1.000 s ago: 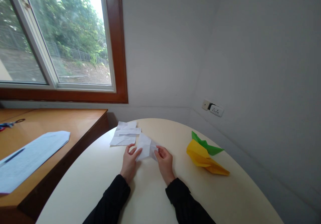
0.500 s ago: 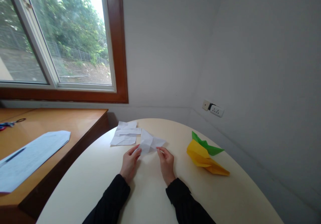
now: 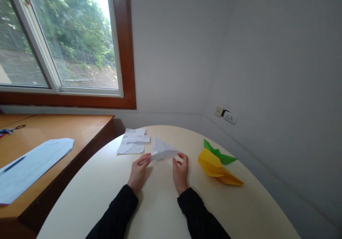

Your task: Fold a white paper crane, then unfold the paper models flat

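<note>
a folded white paper (image 3: 162,150) lies crosswise just beyond the yellow paper plane (image 3: 217,167), on its window side; the left hand (image 3: 138,172) pinches its near corner, the right hand (image 3: 180,170), fingers loosely curled, touches its far tip.

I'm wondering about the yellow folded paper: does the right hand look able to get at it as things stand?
Probably yes. The yellow folded paper lies on the round table to the right of the right hand, with bare tabletop between them, though that hand is at the white folded paper.
</note>
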Tool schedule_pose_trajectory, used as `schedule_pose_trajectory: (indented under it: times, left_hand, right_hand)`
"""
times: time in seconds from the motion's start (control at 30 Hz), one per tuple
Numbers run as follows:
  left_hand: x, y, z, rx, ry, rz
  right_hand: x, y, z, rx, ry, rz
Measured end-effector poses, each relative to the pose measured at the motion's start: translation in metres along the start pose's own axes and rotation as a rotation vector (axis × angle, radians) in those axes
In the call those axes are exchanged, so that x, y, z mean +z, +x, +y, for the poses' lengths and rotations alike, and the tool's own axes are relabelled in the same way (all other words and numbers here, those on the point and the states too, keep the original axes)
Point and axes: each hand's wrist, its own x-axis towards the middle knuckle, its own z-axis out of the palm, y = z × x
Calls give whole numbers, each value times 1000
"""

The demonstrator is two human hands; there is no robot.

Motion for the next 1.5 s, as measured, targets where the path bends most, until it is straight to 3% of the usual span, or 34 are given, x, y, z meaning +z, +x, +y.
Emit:
schedule_pose_trajectory:
  times: [0.13,0.33,0.5,0.73,0.93,1.3,1.5]
  left_hand:
    - [0,-2,-5,237,326,-42]
    - [5,-11,-13,612,658,-141]
    - [7,-15,-13,769,820,-247]
    - [7,-19,-10,801,919,-243]
    - [7,-19,-11,754,916,-279]
    - [6,-19,-9,691,948,-278]
    - [6,-19,-8,678,917,-294]
  right_hand:
    - [-8,2,-3,-51,-52,-33]
    - [-12,-2,-12,18,25,-169]
    - [-14,-1,-14,52,186,-322]
    - [-24,6,-12,75,137,-462]
    - [-35,12,-7,203,112,-596]
    - [-39,15,2,174,30,-660]
    - [-38,17,3,209,45,-628]
